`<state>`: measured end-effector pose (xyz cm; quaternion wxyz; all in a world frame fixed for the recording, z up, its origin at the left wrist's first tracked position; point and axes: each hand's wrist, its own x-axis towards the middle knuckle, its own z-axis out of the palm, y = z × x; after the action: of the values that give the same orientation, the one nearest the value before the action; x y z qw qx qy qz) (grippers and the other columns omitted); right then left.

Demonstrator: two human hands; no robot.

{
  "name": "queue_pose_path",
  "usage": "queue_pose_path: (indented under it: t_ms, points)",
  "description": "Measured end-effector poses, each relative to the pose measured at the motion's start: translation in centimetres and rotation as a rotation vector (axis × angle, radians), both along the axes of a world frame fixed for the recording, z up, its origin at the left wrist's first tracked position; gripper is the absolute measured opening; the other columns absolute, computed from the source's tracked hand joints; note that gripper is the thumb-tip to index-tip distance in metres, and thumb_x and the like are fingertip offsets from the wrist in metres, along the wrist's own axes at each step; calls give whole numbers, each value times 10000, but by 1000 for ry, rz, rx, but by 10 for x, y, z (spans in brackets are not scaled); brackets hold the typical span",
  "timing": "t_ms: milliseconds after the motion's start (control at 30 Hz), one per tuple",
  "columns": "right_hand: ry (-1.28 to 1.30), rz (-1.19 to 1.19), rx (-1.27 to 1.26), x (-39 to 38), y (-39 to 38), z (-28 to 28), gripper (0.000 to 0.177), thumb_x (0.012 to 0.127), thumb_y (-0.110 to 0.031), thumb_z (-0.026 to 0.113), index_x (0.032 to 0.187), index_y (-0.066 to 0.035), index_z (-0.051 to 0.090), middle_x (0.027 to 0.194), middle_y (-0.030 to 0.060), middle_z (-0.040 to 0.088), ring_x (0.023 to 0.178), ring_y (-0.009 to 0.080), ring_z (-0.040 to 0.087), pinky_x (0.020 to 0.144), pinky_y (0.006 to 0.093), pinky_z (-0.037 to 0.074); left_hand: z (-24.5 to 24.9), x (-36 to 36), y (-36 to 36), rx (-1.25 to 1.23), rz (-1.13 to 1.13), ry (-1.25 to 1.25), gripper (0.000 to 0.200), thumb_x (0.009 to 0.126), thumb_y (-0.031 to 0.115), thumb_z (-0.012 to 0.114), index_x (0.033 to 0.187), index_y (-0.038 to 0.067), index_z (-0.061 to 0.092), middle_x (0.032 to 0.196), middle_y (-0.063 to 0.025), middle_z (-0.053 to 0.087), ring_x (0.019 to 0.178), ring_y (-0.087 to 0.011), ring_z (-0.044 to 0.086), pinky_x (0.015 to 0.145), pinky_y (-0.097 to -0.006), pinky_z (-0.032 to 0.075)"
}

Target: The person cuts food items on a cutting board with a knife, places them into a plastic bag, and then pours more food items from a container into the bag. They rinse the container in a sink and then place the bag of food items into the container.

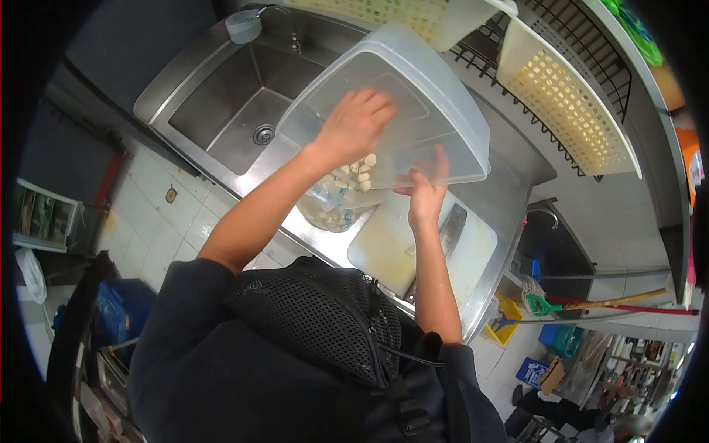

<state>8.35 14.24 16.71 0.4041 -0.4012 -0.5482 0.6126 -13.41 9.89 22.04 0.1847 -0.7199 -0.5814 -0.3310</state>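
Note:
A large translucent plastic container (436, 88) is held tilted over the counter, its opening toward me. My right hand (426, 193) grips its lower rim, thumb and fingers on either side of the wall. Inside the opening is my left hand (354, 125), its fingers smeared by motion. Pale cut chunks (362, 171) lie at the container's low edge and below it. Under them, a clear plastic bag (325, 193) sits in a round bowl (336, 219) with more chunks. A wide-bladed knife (453, 227) rests on the white cutting board (473, 255), partly hidden by my right forearm.
A steel sink (214, 125) lies left of the container, with a small white tub (244, 26) on its back corner. Perforated cream baskets (565, 96) stand on a wire rack at the upper right. Brooms and a yellow bucket (506, 317) are at the right.

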Motion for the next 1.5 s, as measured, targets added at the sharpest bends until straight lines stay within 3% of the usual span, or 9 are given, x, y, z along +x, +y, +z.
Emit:
queue_pose_path:
  t_ms: [133,367,567,833,1033,1133,1333,1400,1500]
  points:
    - [86,-48,-9,8,-2,-1,806,980,43,528,1723,-153,285,1435,229,550,974,337,765,727,430,682,-106,2,-34,-274,-7,-157,378,903,23,661,1272,61,733,1282,-107,701,1227,-329,627,1041,-451,493]
    - [210,-60,-31,-9,-18,-38,731,1008,20,556,1678,-126,303,1454,212,542,1017,337,759,759,430,682,-134,9,-8,-254,92,-99,330,964,157,646,1268,84,753,1269,-116,714,1251,-317,620,1094,-473,454]
    - [337,-307,-77,-9,-26,-82,668,1047,-22,565,1644,-107,279,1493,229,516,1082,370,745,793,448,686,-133,6,-46,-714,100,83,346,940,206,643,1236,101,789,1202,-126,723,1223,-321,641,1109,-531,417]
    - [485,-563,-278,74,-15,-133,757,1074,-50,529,1722,-116,142,1517,260,471,1159,468,702,891,525,691,-126,5,-72,-595,158,-135,442,941,205,633,1355,102,751,1396,-159,691,1315,-347,618,1151,-547,400]
    - [670,-530,-560,154,112,-167,731,1086,-72,510,1597,175,49,1535,388,383,1285,607,596,1066,604,656,-110,18,-81,-603,156,-224,458,995,264,702,1421,97,722,1510,-156,640,1422,-351,556,1188,-523,383]
    - [666,-563,-714,173,140,-145,695,1069,-85,559,1612,64,152,1466,396,399,1292,551,589,1073,627,650,-106,22,-84,-584,138,-246,456,1000,285,724,1415,94,724,1511,-146,637,1431,-349,547,1187,-512,381]
    - [-378,-88,-306,160,49,-132,317,1019,-183,725,1262,21,713,1479,248,577,1042,403,730,863,463,656,-91,25,-90,-517,176,-337,413,987,243,750,1368,82,747,1495,-142,643,1413,-353,555,1180,-497,392]
    - [-841,275,314,158,-1,-156,229,926,-76,731,1139,5,756,1334,246,630,1035,406,722,891,475,623,-84,21,-99,-424,167,-385,370,977,195,764,1321,60,759,1477,-153,654,1372,-368,585,1160,-488,425]
    - [-1149,358,526,149,-51,-151,297,862,-2,696,1155,-22,737,1195,242,625,1041,448,699,911,514,594,-70,10,-113,-331,221,-428,325,967,133,770,1277,36,762,1444,-163,668,1334,-380,614,1132,-474,466]
